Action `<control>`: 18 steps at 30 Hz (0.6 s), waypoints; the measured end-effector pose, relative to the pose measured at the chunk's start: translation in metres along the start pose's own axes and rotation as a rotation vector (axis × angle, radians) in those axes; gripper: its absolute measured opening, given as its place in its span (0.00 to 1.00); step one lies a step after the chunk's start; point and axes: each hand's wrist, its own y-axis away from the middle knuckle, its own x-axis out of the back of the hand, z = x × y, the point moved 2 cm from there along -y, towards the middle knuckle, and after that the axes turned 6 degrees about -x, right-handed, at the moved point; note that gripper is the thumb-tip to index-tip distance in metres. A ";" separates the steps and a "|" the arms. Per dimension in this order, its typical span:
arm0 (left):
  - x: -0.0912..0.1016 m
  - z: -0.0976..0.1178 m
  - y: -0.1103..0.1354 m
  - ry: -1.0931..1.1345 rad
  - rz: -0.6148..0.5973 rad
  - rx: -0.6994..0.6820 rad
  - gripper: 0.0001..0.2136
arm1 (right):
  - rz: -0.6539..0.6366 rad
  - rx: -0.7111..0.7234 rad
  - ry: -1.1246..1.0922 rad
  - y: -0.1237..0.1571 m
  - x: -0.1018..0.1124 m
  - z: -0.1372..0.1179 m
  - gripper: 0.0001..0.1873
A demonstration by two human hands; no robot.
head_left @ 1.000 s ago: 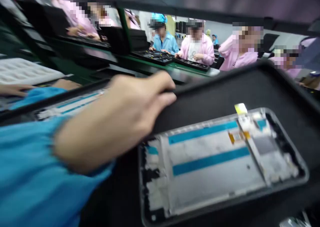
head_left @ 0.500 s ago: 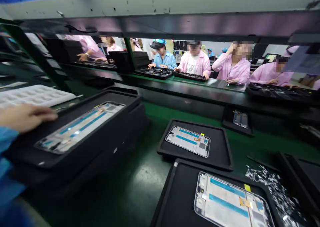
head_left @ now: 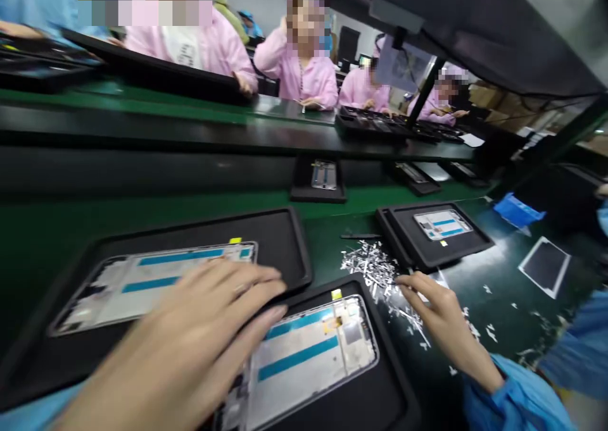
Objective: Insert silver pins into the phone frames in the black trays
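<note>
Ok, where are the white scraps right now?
In the head view, the white scraps lie right of centre on the green table, beside the right hand.

The left hand (head_left: 209,323), half a second ago by the tray stack at far left, now reaches over the two near phone frames (head_left: 297,374), partly covering both. The right hand (head_left: 441,311) has come into view, fingertips beside the heap of white slivers (head_left: 370,263). The view has swung right: that stack has gone, while a blue container (head_left: 520,212), a white-edged dark panel (head_left: 545,268) and another person's blue sleeve (head_left: 579,342) have appeared
</note>
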 end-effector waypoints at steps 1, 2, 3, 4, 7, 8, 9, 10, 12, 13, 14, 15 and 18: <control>-0.006 0.007 -0.027 0.006 -0.076 -0.003 0.09 | -0.014 -0.012 0.003 -0.005 -0.002 0.003 0.10; -0.013 0.012 -0.054 0.006 -0.155 0.006 0.08 | -0.022 -0.020 0.004 -0.009 -0.004 0.006 0.10; -0.020 0.013 -0.080 0.004 -0.226 0.020 0.07 | -0.025 -0.024 0.004 -0.012 -0.006 0.008 0.11; -0.028 0.013 -0.104 -0.004 -0.270 0.033 0.07 | -0.025 -0.026 0.005 -0.014 -0.007 0.010 0.11; -0.055 0.005 -0.159 -0.023 -0.359 0.046 0.09 | -0.018 -0.028 0.016 -0.016 -0.009 0.013 0.11; -0.064 0.003 -0.170 -0.028 -0.386 0.044 0.10 | -0.018 -0.029 0.025 -0.016 -0.009 0.014 0.11; -0.072 0.002 -0.178 -0.031 -0.411 0.039 0.10 | -0.022 -0.032 0.037 -0.015 -0.009 0.015 0.11; -0.079 0.003 -0.183 -0.032 -0.433 0.030 0.11 | -0.028 -0.036 0.053 -0.014 -0.008 0.016 0.11; -0.089 0.008 -0.188 -0.034 -0.461 0.007 0.11 | -0.050 -0.050 0.098 -0.011 -0.007 0.018 0.11; -0.091 0.012 -0.187 -0.040 -0.464 -0.003 0.11 | -0.071 -0.055 0.125 -0.008 -0.006 0.019 0.10; -0.093 0.017 -0.187 -0.049 -0.460 -0.011 0.11 | -0.100 -0.059 0.155 -0.005 -0.006 0.020 0.09; -0.094 0.021 -0.185 -0.057 -0.456 -0.020 0.11 | -0.135 -0.060 0.188 -0.002 -0.006 0.021 0.08; -0.095 0.033 -0.180 -0.028 -0.487 -0.090 0.10 | -0.251 -0.065 0.269 0.010 -0.012 0.023 0.04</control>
